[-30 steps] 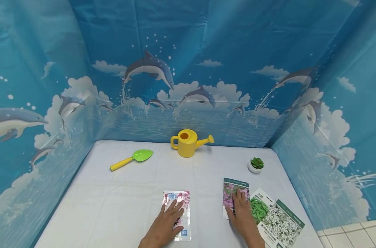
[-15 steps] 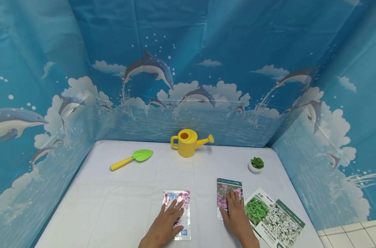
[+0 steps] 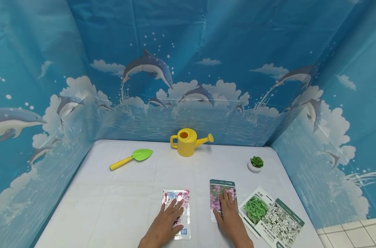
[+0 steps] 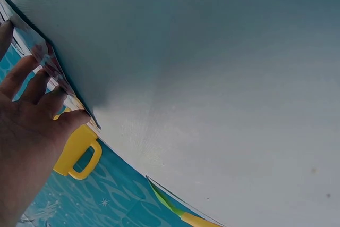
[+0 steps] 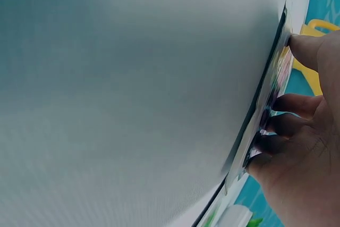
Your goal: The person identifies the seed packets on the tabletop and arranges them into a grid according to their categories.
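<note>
We see the purple-flower packet [image 3: 215, 198] shifted left, nearer the pink-flower packet [image 3: 186, 217]; the right hand [image 3: 229, 217] touches it, fingers straight, the left hand [image 3: 164, 223] the other, fingers apart.

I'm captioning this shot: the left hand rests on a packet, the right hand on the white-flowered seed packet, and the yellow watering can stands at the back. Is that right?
Not quite: the head view shows that the right hand rests on the green-topped, pink-flowered seed packet; the white-flowered seed packet lies farther right. The rest of the statement holds.
</note>
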The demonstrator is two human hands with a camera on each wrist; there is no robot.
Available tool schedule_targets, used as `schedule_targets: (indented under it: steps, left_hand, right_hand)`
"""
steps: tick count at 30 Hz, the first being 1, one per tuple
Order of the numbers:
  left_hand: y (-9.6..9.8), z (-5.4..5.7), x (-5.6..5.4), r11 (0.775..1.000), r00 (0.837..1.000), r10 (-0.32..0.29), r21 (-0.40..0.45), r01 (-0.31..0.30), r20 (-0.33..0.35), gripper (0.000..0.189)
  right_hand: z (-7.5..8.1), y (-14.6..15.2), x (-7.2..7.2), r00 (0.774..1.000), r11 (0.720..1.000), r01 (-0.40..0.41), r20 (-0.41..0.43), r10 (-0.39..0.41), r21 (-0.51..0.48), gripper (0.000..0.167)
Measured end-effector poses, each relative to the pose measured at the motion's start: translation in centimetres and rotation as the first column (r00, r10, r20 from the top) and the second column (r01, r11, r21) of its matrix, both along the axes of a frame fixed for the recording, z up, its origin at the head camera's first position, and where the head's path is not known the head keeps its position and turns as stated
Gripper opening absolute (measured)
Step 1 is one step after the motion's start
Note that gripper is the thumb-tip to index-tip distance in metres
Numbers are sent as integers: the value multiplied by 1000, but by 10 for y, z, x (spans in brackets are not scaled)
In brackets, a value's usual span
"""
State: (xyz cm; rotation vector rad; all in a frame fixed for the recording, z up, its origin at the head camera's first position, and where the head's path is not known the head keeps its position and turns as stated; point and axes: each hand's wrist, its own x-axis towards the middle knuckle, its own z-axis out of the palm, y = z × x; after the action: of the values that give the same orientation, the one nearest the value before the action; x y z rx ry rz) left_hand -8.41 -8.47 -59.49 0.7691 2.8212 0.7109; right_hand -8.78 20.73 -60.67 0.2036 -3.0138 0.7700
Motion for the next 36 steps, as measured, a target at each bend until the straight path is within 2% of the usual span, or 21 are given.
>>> schedule_targets:
  steps: [4, 10, 15, 25, 32, 36]
  left_hand:
    - [0, -1, 0, 1000, 1000, 0, -1, 0, 2, 62]
    - [0, 0, 0, 1000, 1000, -4, 0, 4, 5, 62]
    - [1, 2, 1, 1000, 1000, 4, 7, -4, 18, 63]
    - [1, 0, 0, 1000, 1000, -1, 7, 1, -1, 63]
    - [1, -1, 0, 1000, 1000, 2, 6, -2, -12, 63]
    - [1, -1, 0, 1000, 1000, 6, -3, -6, -21, 62]
  right_hand:
    - [1, -4, 1, 1000, 1000, -7, 19, 7, -12, 67]
    - [-5, -12, 4, 1000, 1000, -21, -19, 21, -7, 67]
    - [-8, -19, 6, 1000, 1000, -25, -14, 24, -7, 68]
    - [-3, -32, 11, 999, 999, -53, 1, 53, 0, 69]
    - [-5, -40, 16, 997, 998, -64, -31, 65, 16, 69]
    - [-5, -46, 19, 998, 998, -55, -4, 55, 42, 69]
